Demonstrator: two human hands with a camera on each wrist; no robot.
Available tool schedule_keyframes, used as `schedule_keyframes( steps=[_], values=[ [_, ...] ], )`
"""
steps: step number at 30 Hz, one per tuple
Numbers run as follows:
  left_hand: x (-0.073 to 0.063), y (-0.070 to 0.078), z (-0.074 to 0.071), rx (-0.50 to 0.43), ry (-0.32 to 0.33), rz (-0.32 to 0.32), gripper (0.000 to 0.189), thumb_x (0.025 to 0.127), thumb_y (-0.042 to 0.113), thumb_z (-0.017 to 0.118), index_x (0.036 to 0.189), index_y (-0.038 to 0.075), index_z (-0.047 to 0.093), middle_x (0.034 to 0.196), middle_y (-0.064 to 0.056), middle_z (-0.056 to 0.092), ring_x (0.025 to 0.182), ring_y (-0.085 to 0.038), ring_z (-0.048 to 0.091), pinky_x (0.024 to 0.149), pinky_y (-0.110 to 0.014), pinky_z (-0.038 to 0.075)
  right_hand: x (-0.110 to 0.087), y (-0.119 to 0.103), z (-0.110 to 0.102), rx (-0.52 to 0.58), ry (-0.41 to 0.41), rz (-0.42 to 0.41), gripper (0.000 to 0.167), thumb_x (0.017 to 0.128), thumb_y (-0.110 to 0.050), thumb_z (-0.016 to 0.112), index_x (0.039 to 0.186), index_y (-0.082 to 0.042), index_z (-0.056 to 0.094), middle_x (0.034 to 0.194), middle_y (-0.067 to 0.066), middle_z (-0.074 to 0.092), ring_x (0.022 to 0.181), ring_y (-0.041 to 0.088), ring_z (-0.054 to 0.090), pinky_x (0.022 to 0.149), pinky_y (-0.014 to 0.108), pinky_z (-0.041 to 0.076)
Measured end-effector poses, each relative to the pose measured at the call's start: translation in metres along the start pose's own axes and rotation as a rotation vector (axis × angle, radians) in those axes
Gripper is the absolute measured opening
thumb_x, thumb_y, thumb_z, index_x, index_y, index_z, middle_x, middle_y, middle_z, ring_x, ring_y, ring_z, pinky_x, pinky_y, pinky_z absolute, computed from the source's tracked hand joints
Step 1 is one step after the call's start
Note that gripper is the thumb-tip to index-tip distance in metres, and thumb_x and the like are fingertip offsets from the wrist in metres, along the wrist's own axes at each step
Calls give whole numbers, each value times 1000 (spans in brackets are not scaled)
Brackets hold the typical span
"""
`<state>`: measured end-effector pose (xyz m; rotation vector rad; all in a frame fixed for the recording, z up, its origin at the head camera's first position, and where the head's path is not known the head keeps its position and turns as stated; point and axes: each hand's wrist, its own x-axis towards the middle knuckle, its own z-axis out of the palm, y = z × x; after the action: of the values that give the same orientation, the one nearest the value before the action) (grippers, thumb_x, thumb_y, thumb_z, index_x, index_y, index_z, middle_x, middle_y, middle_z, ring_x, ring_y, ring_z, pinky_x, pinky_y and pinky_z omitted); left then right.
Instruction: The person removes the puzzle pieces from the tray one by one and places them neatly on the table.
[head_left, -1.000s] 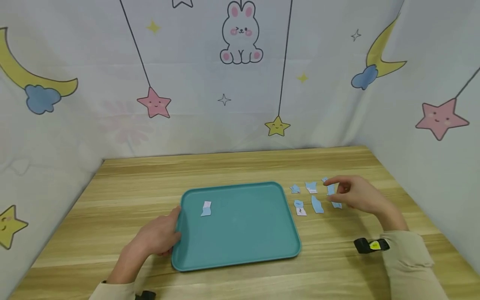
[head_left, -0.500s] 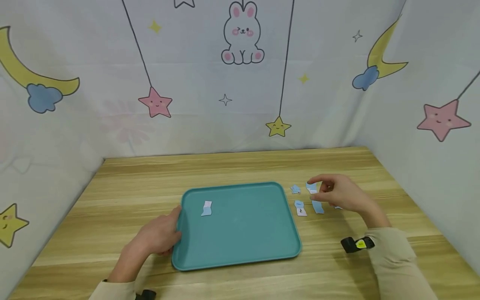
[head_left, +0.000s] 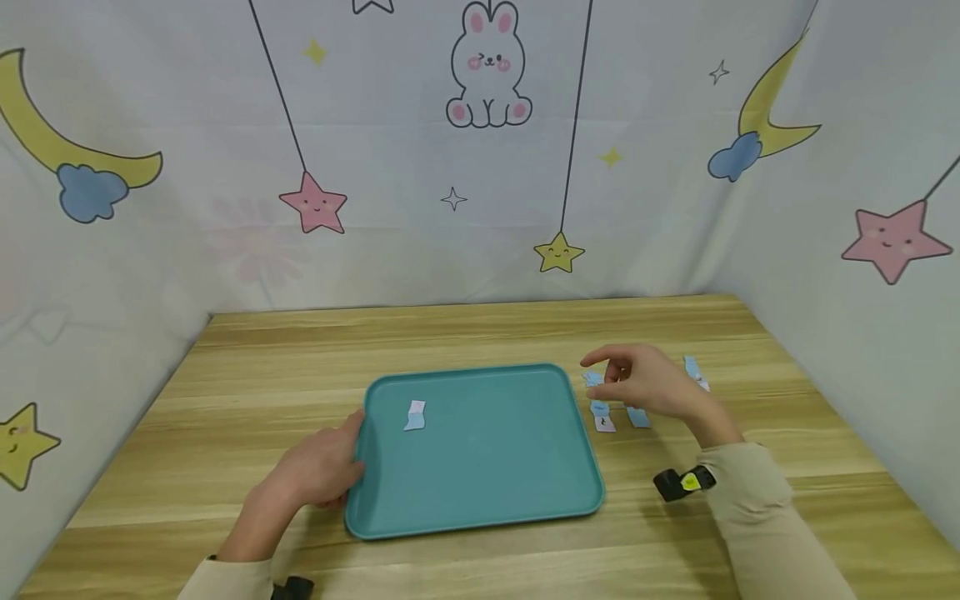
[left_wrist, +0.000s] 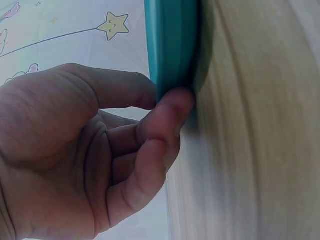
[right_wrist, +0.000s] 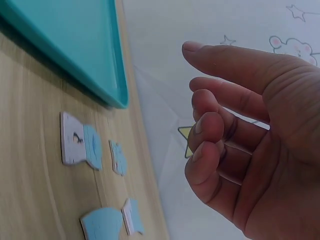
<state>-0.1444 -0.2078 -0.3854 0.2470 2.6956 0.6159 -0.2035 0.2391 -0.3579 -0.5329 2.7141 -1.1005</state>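
My left hand grips the left rim of a teal tray; in the left wrist view the thumb and fingertips meet at its edge. One small puzzle piece, pale pink and light blue, lies in the tray's upper left. My right hand hovers over several such pieces right of the tray, thumb and index apart with nothing between them. In the right wrist view, below the hand, lie a piece with a small dark mark, a small blue piece and a plain blue piece.
More blue pieces lie farther right on the wooden table. A white cloth backdrop with printed stars, moons and a rabbit stands behind and beside the table.
My right hand has moved left across the puzzle pieces toward the tray, uncovering the pieces at the far right. My left hand stays on the tray's rim.
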Motion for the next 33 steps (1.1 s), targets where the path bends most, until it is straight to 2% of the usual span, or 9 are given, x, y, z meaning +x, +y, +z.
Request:
schedule_keyframes(
  steps=[13, 19, 33],
  values=[
    [0, 0, 0, 4, 3, -3, 74, 99, 4, 54, 161, -15, 18, 58, -7, 60, 44, -17, 56, 48, -29, 42, 20, -23, 20, -3, -40, -46, 45, 93, -19, 80, 135, -6, 69, 81, 3, 61, 61, 16, 56, 58, 31, 51],
    [0, 0, 0, 4, 5, -1, 74, 99, 4, 54, 161, -15, 19, 59, -7, 60, 45, -17, 57, 49, -30, 43, 27, -29, 30, -9, -61, -88, 46, 93, -20, 80, 134, -3, 69, 83, 3, 61, 62, 15, 53, 59, 30, 49],
    [-1, 0, -1, 1, 1, -10, 74, 99, 5, 54, 162, -14, 18, 59, -7, 60, 44, -17, 56, 49, -29, 42, 41, -48, 50, 28, -130, -90, 47, 92, -20, 81, 135, -6, 69, 84, 3, 65, 58, 15, 56, 59, 34, 52]
  ],
)
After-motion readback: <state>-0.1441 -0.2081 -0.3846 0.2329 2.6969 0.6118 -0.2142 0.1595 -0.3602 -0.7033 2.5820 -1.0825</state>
